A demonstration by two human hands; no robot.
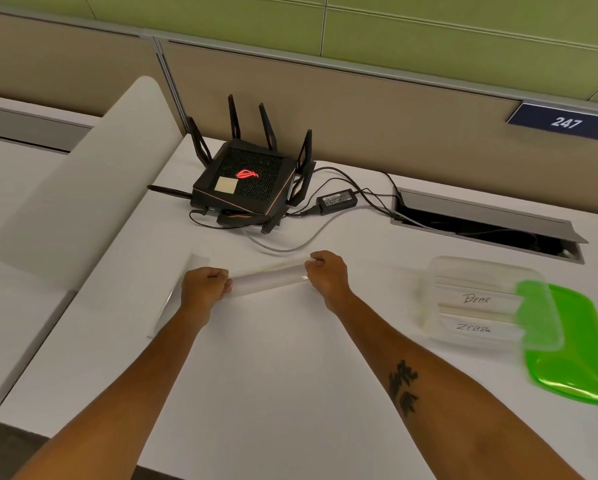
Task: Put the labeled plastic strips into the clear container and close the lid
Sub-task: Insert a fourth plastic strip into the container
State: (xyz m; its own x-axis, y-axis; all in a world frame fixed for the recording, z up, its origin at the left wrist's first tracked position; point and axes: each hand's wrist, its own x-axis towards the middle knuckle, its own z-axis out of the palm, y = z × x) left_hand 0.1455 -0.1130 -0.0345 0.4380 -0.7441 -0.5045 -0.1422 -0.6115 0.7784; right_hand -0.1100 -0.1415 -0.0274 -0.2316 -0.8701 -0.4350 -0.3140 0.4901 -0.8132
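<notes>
A clear plastic strip (268,277) hangs level above the white desk, held at both ends. My left hand (204,287) pinches its left end and my right hand (327,273) pinches its right end. To the right stands the clear container (429,306), open, with strips inside labeled "BEAR" (476,299) and "ZEBRA" (472,328). The green lid (567,355) lies on the desk at the container's right side, partly under it. Another clear strip (173,306) lies on the desk just left of my left hand.
A black router (245,183) with antennas, a power brick (335,201) and cables sit behind my hands. An open cable hatch (484,223) is at the back right. A white divider panel (83,181) stands to the left. The desk edge (83,434) runs near my forearms.
</notes>
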